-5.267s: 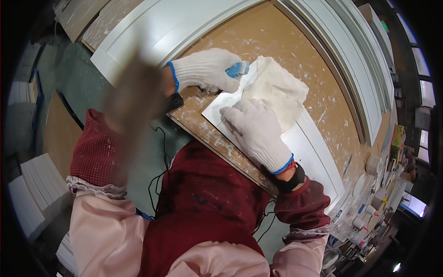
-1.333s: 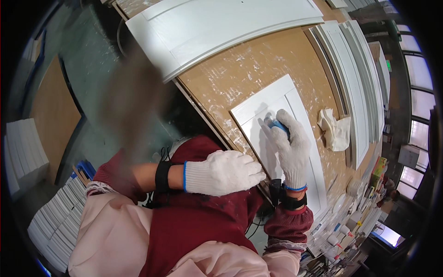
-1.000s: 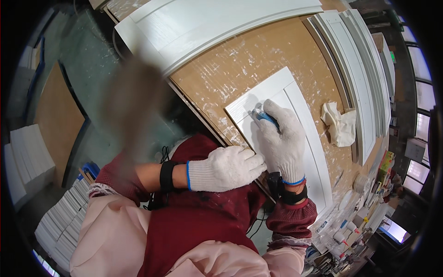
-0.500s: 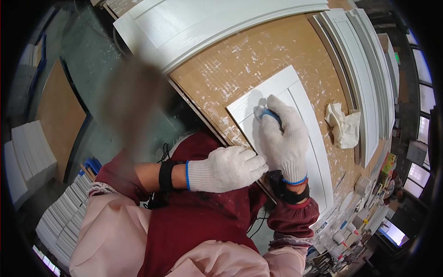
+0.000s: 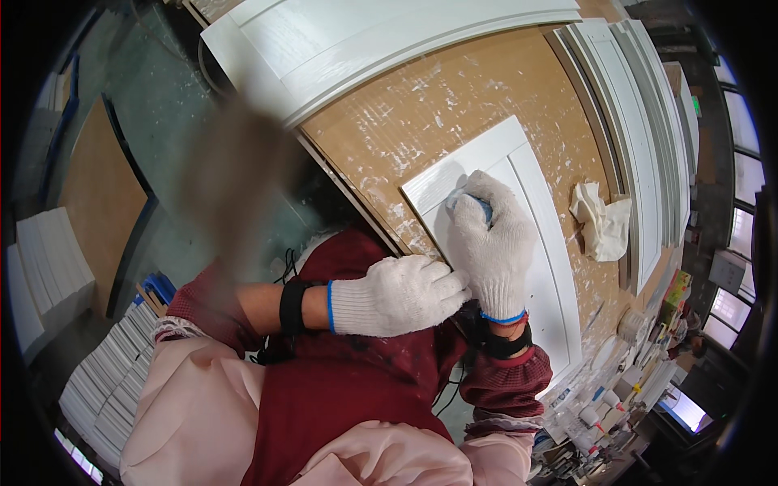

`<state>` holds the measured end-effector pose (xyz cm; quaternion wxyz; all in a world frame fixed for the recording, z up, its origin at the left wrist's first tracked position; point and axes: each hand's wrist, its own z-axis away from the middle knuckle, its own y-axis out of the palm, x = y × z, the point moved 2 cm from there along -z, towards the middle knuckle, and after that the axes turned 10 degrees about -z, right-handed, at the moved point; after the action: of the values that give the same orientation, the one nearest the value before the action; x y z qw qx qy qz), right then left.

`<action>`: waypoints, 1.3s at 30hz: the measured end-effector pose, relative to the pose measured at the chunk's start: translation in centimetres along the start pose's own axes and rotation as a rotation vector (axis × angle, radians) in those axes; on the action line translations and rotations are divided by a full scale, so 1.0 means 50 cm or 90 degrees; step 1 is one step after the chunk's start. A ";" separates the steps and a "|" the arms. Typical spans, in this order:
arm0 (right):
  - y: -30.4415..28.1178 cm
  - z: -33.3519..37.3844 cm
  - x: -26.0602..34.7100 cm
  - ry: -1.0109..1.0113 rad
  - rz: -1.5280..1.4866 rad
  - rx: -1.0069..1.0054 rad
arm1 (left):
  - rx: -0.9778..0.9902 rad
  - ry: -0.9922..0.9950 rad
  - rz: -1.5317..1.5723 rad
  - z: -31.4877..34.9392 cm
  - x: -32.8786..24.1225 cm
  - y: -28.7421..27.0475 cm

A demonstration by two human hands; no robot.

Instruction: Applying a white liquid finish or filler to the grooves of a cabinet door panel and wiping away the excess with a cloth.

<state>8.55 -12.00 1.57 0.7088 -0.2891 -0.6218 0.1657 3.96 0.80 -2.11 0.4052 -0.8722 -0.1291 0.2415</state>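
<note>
A white framed panel (image 5: 545, 235) lies flat on the worktable, its long side along the near edge. My right hand (image 5: 496, 243), in a white knit glove, is closed around a small blue object (image 5: 480, 204) pressed to the panel's face. The fingers cover most of that object, so its kind cannot be made out. My left hand (image 5: 401, 296), gloved alike, lies at the near edge of the panel. Its fingers are stretched side by side, with the tips close to my right wrist.
Paint-flecked brown board (image 5: 421, 105) covers the table. A larger white panel (image 5: 348, 40) lies across the far side. More white panels (image 5: 628, 121) stand stacked at the right, beside a crumpled cream cloth (image 5: 601, 220). Bottles (image 5: 590, 417) crowd the lower right. A dark blur hides part of the left.
My right hand has slid a little toward the left and nearer to me along the panel, with the blue object in it. My left hand has stayed in place.
</note>
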 end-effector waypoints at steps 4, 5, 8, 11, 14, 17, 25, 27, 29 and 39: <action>0.007 -0.002 0.020 0.023 0.017 -0.014 | 0.020 0.004 0.007 0.003 0.003 -0.003; 0.009 -0.003 0.024 0.065 0.026 -0.009 | 0.019 0.001 0.007 0.005 0.003 -0.002; 0.008 -0.001 0.022 0.058 0.050 -0.026 | 0.019 0.000 0.013 0.009 0.003 0.003; 0.006 -0.001 0.012 0.004 0.060 -0.039 | 0.023 0.011 0.026 0.008 0.002 0.004; 0.009 -0.003 0.024 0.055 0.075 -0.009 | 0.028 0.017 0.018 0.012 0.004 0.003; 0.009 -0.004 0.016 0.111 0.035 -0.007 | 0.045 0.018 0.009 0.011 0.005 -0.002; 0.005 -0.004 0.018 0.047 0.049 -0.014 | 0.031 0.033 0.005 0.008 0.007 0.000; 0.007 -0.004 0.019 0.027 0.038 -0.011 | 0.040 0.035 0.010 0.008 0.007 0.002; 0.013 -0.004 0.016 0.037 0.082 -0.035 | 0.050 0.037 0.014 0.009 0.006 0.002; -0.052 -0.002 0.010 0.214 -0.180 -0.034 | 0.068 0.019 0.017 0.008 0.008 -0.005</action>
<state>8.40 -13.75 3.55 0.8106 -0.2413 -0.5336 -0.0020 4.07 1.40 -2.28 0.4498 -0.8546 -0.0983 0.2402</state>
